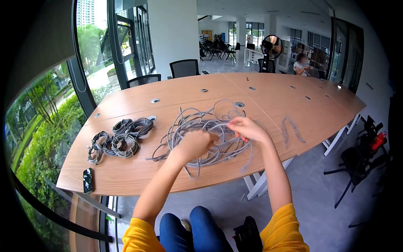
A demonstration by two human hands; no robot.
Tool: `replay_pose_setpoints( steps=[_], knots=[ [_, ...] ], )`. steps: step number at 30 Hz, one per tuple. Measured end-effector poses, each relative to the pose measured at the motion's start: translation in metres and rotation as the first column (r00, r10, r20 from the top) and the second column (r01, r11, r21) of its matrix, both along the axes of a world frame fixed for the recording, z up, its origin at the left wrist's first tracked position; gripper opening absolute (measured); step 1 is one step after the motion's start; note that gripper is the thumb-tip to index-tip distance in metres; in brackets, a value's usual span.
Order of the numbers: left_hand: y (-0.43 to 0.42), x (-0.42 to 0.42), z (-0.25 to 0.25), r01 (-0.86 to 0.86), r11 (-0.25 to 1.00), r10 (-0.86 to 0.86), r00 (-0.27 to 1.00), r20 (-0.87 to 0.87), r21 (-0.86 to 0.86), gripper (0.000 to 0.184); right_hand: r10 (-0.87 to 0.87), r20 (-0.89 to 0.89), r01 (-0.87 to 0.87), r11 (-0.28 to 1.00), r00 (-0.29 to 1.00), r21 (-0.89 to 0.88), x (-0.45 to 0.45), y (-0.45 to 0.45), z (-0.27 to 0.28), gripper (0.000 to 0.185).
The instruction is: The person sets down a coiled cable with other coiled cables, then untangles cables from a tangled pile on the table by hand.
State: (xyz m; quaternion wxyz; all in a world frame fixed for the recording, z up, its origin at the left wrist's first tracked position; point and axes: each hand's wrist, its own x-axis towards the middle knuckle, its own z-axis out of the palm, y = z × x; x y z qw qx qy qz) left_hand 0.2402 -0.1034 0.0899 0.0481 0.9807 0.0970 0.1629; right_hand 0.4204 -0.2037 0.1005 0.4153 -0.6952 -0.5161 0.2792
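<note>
A large loose tangle of grey cables lies on the wooden table in front of me. Over its middle is my left hand, blurred, its fingers curled and partly hidden behind the back of the hand. My right hand is at the upper right of the tangle, with thumb and fingers pinched around a grey cable. Left of the tangle sit several coiled cable bundles. A separate thin grey cable lies to the right on the table.
A phone rests near the table's left front edge. Office chairs stand along the far side. A black fan and a seated person are at the back right. Round cable grommets dot the tabletop. Folded black chairs stand at right.
</note>
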Motion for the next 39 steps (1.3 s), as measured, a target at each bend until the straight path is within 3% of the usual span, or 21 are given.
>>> replay_pose_setpoints(
  steps=[2,4,7,8,12,13,14,15,17,18,20,21,22,24,28,30,32,34,35,36,39],
  knots=[
    [0.009,0.006,-0.02,0.062,0.997,-0.063,0.998,-0.013,-0.045,0.023,0.029,0.01,-0.029,0.998,1.0,-0.064,-0.01,0.001,0.006,0.027],
    [0.007,0.008,-0.021,0.263,0.962,-0.226,0.917,0.328,-0.072,0.025,0.061,-0.026,-0.052,0.96,0.998,0.274,-0.018,-0.002,0.009,0.022],
    [0.014,0.003,-0.015,0.132,0.988,-0.153,0.843,0.515,0.077,0.03,0.135,-0.436,0.219,0.712,0.89,0.667,-0.017,-0.023,0.032,0.02],
    [0.018,-0.001,-0.014,0.039,0.985,-0.133,0.797,0.59,0.169,0.031,0.114,-0.418,0.269,0.611,0.901,0.745,-0.018,-0.032,0.044,0.02],
    [0.021,-0.007,-0.024,-0.082,0.994,0.022,0.822,0.569,0.079,0.033,0.176,-0.384,0.262,0.479,0.906,0.838,-0.024,-0.067,0.072,0.024],
    [0.017,-0.007,-0.023,-0.032,0.984,0.124,0.834,0.538,-0.177,0.039,0.191,-0.368,0.239,0.483,0.91,0.842,-0.027,-0.071,0.071,0.026],
    [0.011,-0.003,-0.021,-0.031,0.984,0.124,0.831,0.542,-0.178,0.039,0.19,-0.364,0.236,0.483,0.912,0.843,-0.032,-0.075,0.069,0.026],
    [0.005,0.001,-0.018,0.192,0.848,0.16,0.796,0.584,-0.495,0.045,0.188,-0.36,0.208,0.546,0.914,0.811,-0.038,-0.076,0.068,0.026],
    [0.002,0.002,-0.009,0.477,0.254,0.136,0.844,0.519,-0.841,0.061,0.178,-0.359,0.182,0.613,0.916,0.769,-0.054,-0.081,0.065,0.026],
    [-0.006,-0.001,-0.005,0.478,0.248,0.136,0.844,0.519,-0.842,0.061,0.166,-0.343,0.152,0.665,0.925,0.731,-0.062,-0.082,0.065,0.026],
    [-0.029,-0.008,0.009,0.696,-0.053,0.041,0.718,0.695,-0.716,0.063,0.153,-0.327,0.124,0.715,0.933,0.688,-0.074,-0.087,0.06,0.026],
    [-0.037,-0.012,0.016,0.706,0.13,0.083,0.692,0.717,-0.697,0.059,0.134,-0.287,0.099,0.735,0.948,0.671,-0.079,-0.091,0.056,0.025],
    [-0.034,-0.019,0.018,0.704,0.13,0.087,0.693,0.716,-0.698,0.059,0.118,-0.247,0.074,0.757,0.962,0.65,-0.085,-0.094,0.052,0.025],
    [-0.025,-0.035,0.025,0.683,-0.273,-0.04,0.696,0.717,-0.678,0.049,0.062,-0.213,0.086,0.779,0.975,0.621,-0.095,-0.1,0.035,0.025],
    [-0.055,-0.055,0.05,0.769,-0.463,0.006,0.501,0.866,-0.442,0.044,-0.313,0.451,0.09,0.888,0.836,0.45,-0.109,-0.086,0.005,0.032],
    [-0.06,-0.059,0.051,0.781,-0.458,-0.003,0.475,0.88,-0.424,0.043,-0.318,0.589,0.11,0.926,0.743,0.361,-0.1,-0.077,-0.008,0.034],
    [-0.058,-0.068,0.048,0.834,-0.02,-0.099,0.548,0.831,-0.552,0.04,-0.431,0.457,0.147,0.833,0.778,0.534,-0.083,-0.068,-0.011,0.034],
    [-0.071,-0.072,0.042,0.771,0.087,0.001,0.633,0.774,-0.631,0.039,-0.571,0.063,0.442,0.696,0.818,0.565,-0.068,-0.076,0.007,0.04],
    [-0.071,-0.066,0.025,0.621,0.488,-0.051,0.722,0.69,-0.613,0.042,-0.656,0.092,0.418,0.576,0.749,0.702,-0.067,-0.085,0.02,0.043],
    [-0.07,-0.059,0.005,0.379,0.806,-0.046,0.806,0.59,-0.455,0.046,-0.736,0.1,0.365,0.444,0.67,0.818,-0.066,-0.091,0.03,0.046],
    [-0.068,-0.027,-0.072,0.034,0.999,-0.025,0.978,0.205,-0.042,0.056,-0.821,0.107,0.172,0.241,0.561,0.955,-0.054,-0.078,0.032,0.05]
  ],
)
